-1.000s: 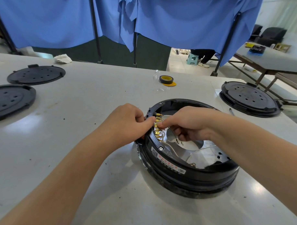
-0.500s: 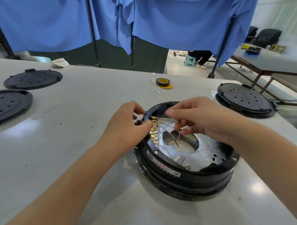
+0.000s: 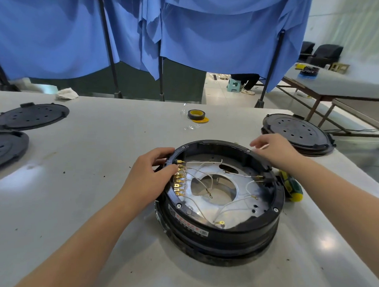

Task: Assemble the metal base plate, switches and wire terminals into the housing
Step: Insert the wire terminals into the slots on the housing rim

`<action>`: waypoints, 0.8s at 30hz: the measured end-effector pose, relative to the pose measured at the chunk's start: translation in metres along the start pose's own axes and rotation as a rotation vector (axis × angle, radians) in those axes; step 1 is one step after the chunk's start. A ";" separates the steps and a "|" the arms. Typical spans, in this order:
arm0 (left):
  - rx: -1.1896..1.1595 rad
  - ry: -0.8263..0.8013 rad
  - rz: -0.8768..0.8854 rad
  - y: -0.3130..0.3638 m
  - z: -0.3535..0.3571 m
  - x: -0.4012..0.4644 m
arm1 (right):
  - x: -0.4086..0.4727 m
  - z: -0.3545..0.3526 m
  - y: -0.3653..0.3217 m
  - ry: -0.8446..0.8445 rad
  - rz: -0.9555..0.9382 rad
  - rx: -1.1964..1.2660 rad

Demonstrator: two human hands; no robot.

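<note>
A round black housing (image 3: 241, 233) sits on the table in front of me. Inside it lies a shiny metal base plate (image 3: 242, 201) with a large central hole. A row of several brass terminals (image 3: 178, 181) lines the inner left wall, with white wires (image 3: 205, 165) running across the plate to ring lugs. My left hand (image 3: 149, 176) grips the housing's left rim beside the terminals, thumb over the edge. My right hand (image 3: 274, 149) hovers over the far right rim, fingers apart, with nothing in it.
A green and yellow screwdriver (image 3: 291, 187) lies just right of the housing. A roll of yellow tape (image 3: 196, 115) sits farther back. A stack of black lids (image 3: 296, 133) is at the right; two black lids (image 3: 30, 116) lie at the left. Blue curtains hang behind the table.
My right hand has left the wires near the terminals and moved away to the far right rim. My left hand has stayed on the left rim. The view has risen, showing the whole plate.
</note>
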State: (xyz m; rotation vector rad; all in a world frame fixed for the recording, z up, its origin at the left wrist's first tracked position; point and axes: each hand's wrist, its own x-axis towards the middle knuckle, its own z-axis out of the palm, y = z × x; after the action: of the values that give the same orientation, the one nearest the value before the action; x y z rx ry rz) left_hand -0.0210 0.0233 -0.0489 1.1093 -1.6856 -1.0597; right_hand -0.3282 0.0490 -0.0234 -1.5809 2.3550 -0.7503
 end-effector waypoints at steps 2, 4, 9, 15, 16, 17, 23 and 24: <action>0.002 0.003 0.014 -0.002 0.001 0.000 | 0.007 0.006 0.000 -0.040 0.003 -0.023; 0.001 0.009 0.018 -0.003 0.002 -0.001 | 0.016 0.011 -0.004 -0.052 0.021 -0.037; 0.015 0.008 0.027 -0.003 0.002 -0.001 | 0.034 0.022 -0.010 -0.030 0.095 -0.091; 0.013 0.006 0.034 -0.004 0.002 -0.001 | 0.045 0.029 -0.013 -0.062 0.198 -0.148; 0.016 0.006 0.036 -0.004 0.001 -0.001 | 0.045 0.029 -0.013 -0.063 0.220 -0.140; 0.020 0.004 0.039 -0.004 0.001 -0.001 | 0.045 0.029 -0.012 -0.064 0.241 -0.120; 0.024 -0.005 0.039 -0.003 0.001 -0.001 | 0.042 0.016 -0.008 0.007 0.212 0.109; 0.023 -0.006 0.034 -0.003 0.001 -0.002 | 0.038 0.012 -0.011 0.023 0.191 0.189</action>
State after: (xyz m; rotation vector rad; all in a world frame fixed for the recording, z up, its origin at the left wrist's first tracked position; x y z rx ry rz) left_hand -0.0207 0.0242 -0.0520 1.0891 -1.7196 -1.0257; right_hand -0.3299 0.0079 -0.0236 -1.2584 2.3299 -0.9208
